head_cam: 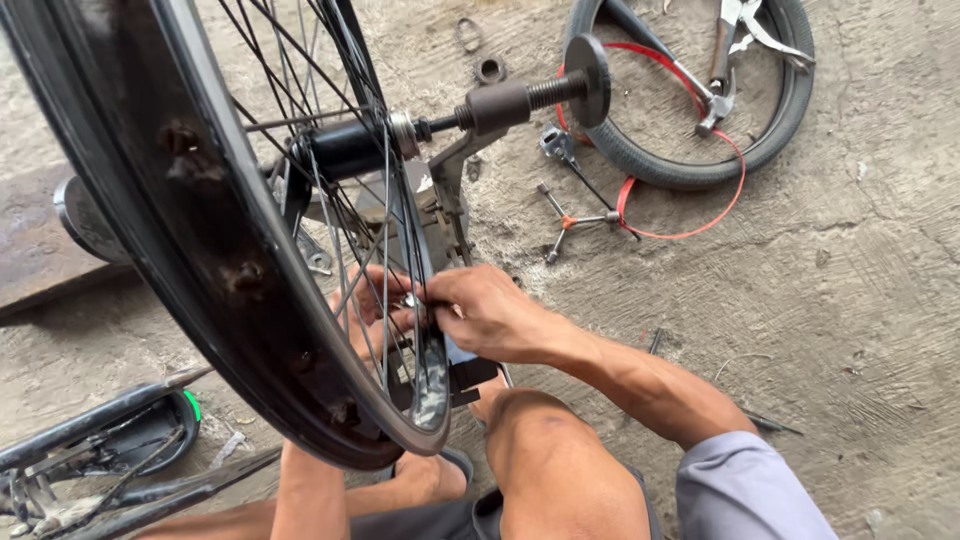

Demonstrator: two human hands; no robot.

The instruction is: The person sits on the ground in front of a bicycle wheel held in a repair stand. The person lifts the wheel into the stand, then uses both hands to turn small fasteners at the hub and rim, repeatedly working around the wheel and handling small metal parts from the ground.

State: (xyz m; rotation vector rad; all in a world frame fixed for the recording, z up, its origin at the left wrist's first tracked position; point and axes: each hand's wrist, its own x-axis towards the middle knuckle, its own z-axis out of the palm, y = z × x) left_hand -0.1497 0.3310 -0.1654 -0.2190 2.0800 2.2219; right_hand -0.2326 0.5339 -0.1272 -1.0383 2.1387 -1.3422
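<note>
Two hands work at a black wheel (pixel 215 250) held on a stand (pixel 450 190), filling the view from 9 to 12 o'clock. The right hand (pixel 490 315) reaches in from 5 o'clock, its grip pinched together on a spoke nipple (pixel 411 300) at the rim. The left hand (pixel 365 315) sits behind the spokes (pixel 345 215); whether its grip is closed I cannot tell. On the floor (pixel 800 300) at 1 o'clock lie a tyre (pixel 770 120), a red cable (pixel 690 232) and a three-way wrench (pixel 575 220).
</note>
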